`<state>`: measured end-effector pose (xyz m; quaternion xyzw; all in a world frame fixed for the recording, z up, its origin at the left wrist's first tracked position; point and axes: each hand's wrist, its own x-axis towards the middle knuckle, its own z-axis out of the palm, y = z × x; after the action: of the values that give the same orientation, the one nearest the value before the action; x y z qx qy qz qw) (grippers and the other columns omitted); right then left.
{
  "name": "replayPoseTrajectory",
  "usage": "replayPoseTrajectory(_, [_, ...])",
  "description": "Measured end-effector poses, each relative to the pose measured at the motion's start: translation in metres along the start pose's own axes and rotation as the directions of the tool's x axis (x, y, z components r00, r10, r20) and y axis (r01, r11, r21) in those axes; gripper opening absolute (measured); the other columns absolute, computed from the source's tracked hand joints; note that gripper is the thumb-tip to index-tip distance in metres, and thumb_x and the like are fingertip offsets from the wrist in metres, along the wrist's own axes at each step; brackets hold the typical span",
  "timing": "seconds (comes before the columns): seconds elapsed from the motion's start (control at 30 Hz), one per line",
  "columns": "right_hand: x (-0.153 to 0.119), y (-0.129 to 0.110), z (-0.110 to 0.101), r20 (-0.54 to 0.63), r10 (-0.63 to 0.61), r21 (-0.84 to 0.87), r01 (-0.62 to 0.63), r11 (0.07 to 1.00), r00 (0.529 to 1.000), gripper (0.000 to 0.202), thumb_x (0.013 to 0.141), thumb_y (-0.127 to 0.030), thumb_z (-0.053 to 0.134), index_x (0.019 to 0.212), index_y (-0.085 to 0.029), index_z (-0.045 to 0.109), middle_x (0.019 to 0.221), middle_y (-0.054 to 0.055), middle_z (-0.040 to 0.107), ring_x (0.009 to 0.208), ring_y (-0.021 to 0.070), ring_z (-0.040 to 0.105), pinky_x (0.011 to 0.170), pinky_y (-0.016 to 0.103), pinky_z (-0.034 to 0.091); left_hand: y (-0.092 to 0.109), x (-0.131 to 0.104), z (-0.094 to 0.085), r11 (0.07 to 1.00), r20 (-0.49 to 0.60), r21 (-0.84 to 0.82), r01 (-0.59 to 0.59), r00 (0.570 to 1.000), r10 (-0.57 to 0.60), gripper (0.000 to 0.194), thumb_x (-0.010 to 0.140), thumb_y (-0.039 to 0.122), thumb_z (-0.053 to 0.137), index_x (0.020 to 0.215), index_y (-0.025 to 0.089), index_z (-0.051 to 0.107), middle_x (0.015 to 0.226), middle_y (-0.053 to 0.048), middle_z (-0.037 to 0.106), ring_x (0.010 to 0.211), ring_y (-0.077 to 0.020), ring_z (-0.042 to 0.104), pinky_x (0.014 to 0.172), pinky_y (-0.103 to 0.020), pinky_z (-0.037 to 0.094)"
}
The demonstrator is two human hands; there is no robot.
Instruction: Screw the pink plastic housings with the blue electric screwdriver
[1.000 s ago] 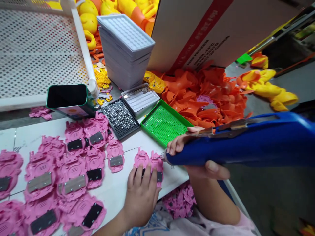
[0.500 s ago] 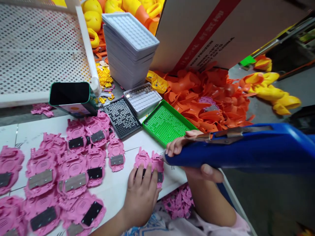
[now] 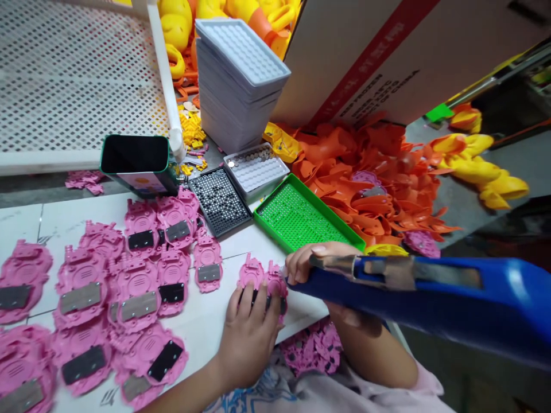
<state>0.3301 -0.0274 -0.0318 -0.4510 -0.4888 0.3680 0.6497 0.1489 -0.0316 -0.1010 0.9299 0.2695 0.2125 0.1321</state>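
My left hand (image 3: 249, 332) lies flat with its fingers spread over two pink plastic parts (image 3: 252, 272) at the table's front edge, pressing on them. Wrapped around the front end of a blue power screwdriver (image 3: 413, 292) is my right hand (image 3: 322, 267). The driver's tip points at the upper area of the right-hand pink part (image 3: 274, 277); whether it touches is hard to make out. Many more pink parts with black or grey plates (image 3: 138, 287) cover the left of the table. A green tray (image 3: 305, 215) of small screws sits behind my right hand.
Beyond the pink parts are a black screw tray (image 3: 219, 201), a white tray with round metal pieces (image 3: 258, 172), a stack of white trays (image 3: 236, 97) and a green-rimmed container (image 3: 135, 155). Orange parts (image 3: 327, 149) heap before a carton (image 3: 353, 57). A white crate (image 3: 86, 86) stands left.
The screwdriver's rear end has swung down and toward me, and its body has rolled in my right hand. My left hand stays on the pink parts. The view has shifted slightly.
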Motion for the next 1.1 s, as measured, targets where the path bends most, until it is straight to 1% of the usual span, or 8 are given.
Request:
replayPoseTrajectory(0.07, [0.01,-0.006,0.0,-0.009,-0.081,0.08,0.082,0.993,0.997,0.054,0.071,-0.049,0.063,0.12,-0.027,0.058,0.071,0.001,0.059,0.058,0.0189,0.059,0.051,0.035,0.05,0.0,0.0,0.0,1.0,0.0,0.005,0.0,1.0,0.0,0.044,0.079,0.043,0.069,0.117,0.022,0.065,0.116,-0.009,0.066,0.113,-0.0294,0.049,0.103,-0.044,0.029])
replayPoseTrajectory(0.2, [0.04,-0.018,-0.003,-0.225,-0.108,0.131,0.14,0.981,0.968,0.043,0.07,-0.046,0.065,0.11,-0.029,0.062,0.066,0.0,0.061,0.055,0.0185,0.057,0.056,0.036,0.051,-0.001,-0.001,0.002,1.0,0.004,-0.002,0.004,1.0,-0.004,0.04,0.081,0.043,0.068,0.115,0.022,0.066,0.118,-0.009,0.066,0.114,-0.0287,0.05,0.104,-0.043,0.028])
replayPoseTrajectory(0.3, [0.059,-0.012,-0.01,-0.374,-0.068,0.111,0.118,0.987,0.925,0.045,0.065,-0.039,0.069,0.108,-0.03,0.061,0.064,-0.001,0.062,0.056,0.0187,0.058,0.056,0.035,0.051,-0.002,0.0,0.003,0.999,0.002,-0.029,0.014,1.0,-0.014,0.038,0.082,0.043,0.066,0.115,0.022,0.066,0.118,-0.009,0.066,0.114,-0.0287,0.05,0.104,-0.043,0.028])
replayPoseTrajectory(0.37, [0.066,-0.002,-0.016,-0.419,-0.028,0.105,0.079,0.991,0.907,0.049,0.064,-0.039,0.07,0.111,-0.029,0.059,0.064,-0.002,0.062,0.055,0.0183,0.059,0.055,0.034,0.05,-0.002,0.001,0.003,0.999,-0.008,-0.038,0.021,1.0,-0.021,0.037,0.083,0.042,0.065,0.114,0.022,0.067,0.119,-0.009,0.066,0.113,-0.0287,0.05,0.103,-0.043,0.029])
replayPoseTrajectory(0.57, [0.063,0.02,-0.024,-0.407,-0.038,0.128,0.098,0.987,0.913,0.047,0.066,-0.037,0.068,0.111,-0.027,0.056,0.066,-0.002,0.065,0.056,0.0177,0.062,0.055,0.033,0.051,-0.001,0.001,0.003,0.999,-0.014,-0.05,0.016,1.0,-0.017,0.035,0.086,0.041,0.061,0.113,0.021,0.067,0.119,-0.01,0.067,0.113,-0.0291,0.05,0.102,-0.044,0.029])
replayPoseTrajectory(0.7, [0.062,0.021,-0.025,-0.389,-0.046,0.132,0.105,0.986,0.92,0.043,0.067,-0.036,0.068,0.108,-0.027,0.056,0.068,-0.002,0.065,0.056,0.0171,0.062,0.055,0.033,0.051,-0.001,0.0,0.003,0.998,-0.016,-0.055,0.018,1.0,-0.019,0.034,0.087,0.041,0.06,0.113,0.02,0.068,0.119,-0.011,0.066,0.114,-0.0296,0.05,0.102,-0.044,0.029])
replayPoseTrajectory(0.97, [0.066,0.023,-0.023,-0.331,-0.019,0.137,0.068,0.988,0.944,0.039,0.061,-0.042,0.073,0.091,-0.025,0.056,0.065,-0.003,0.063,0.054,0.0166,0.061,0.052,0.033,0.049,-0.002,0.001,0.004,0.999,-0.02,-0.049,0.01,1.0,-0.011,0.034,0.087,0.041,0.06,0.113,0.021,0.068,0.12,-0.011,0.066,0.115,-0.029,0.05,0.103,-0.044,0.029])
replayPoseTrajectory(1.1, [0.067,0.022,-0.021,-0.385,0.009,0.104,0.033,0.994,0.923,0.043,0.06,-0.044,0.073,0.095,-0.027,0.056,0.064,-0.003,0.061,0.053,0.0175,0.059,0.05,0.034,0.048,-0.002,0.0,0.005,0.999,-0.019,-0.044,0.011,1.0,-0.012,0.035,0.086,0.042,0.061,0.113,0.021,0.068,0.12,-0.011,0.066,0.115,-0.029,0.051,0.103,-0.044,0.029])
